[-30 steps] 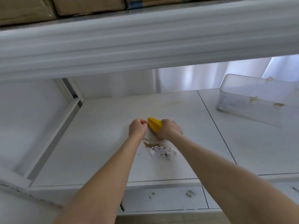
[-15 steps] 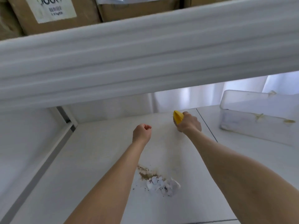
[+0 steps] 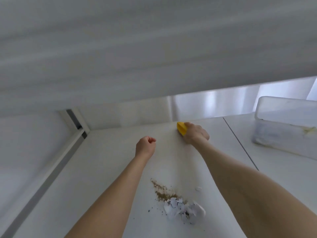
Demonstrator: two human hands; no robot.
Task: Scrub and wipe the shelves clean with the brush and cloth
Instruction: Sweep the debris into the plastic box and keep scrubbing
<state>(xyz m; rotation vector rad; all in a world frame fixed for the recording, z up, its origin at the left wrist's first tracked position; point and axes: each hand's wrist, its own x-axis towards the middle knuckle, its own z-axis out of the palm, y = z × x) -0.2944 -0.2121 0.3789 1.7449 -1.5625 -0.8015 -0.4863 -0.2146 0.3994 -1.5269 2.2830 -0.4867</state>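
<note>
Far more of the white shelf [image 3: 109, 169] in view than a second ago, its front lip gone from sight, the overhanging shelf above [image 3: 137, 48] now filling the top half of the picture. Open room wide to the left up to the grey side rail [image 3: 44, 179], narrower to the right where a seam [image 3: 240, 145] divides the board from the next panel. Far right, beyond that seam, a clear plastic container [image 3: 284, 127] well apart from the working area. Low headroom under the overhang, the back edge close behind the brush.

Right hand [image 3: 196, 134] moved from the near pile out to the far back of the shelf, clasped around the yellow brush [image 3: 181, 128], bristles apparently down on a faint brown smear. Probably a fresh stroke starting, to drag the far dirt back toward the pile.

Left hand [image 3: 145, 146] curled into a loose fist, empty as far as visible, hovering mid-shelf.

Near, between the forearms, brown grit [image 3: 162, 193] and torn white paper scraps [image 3: 183, 210] gathered together. No cloth visible.
</note>
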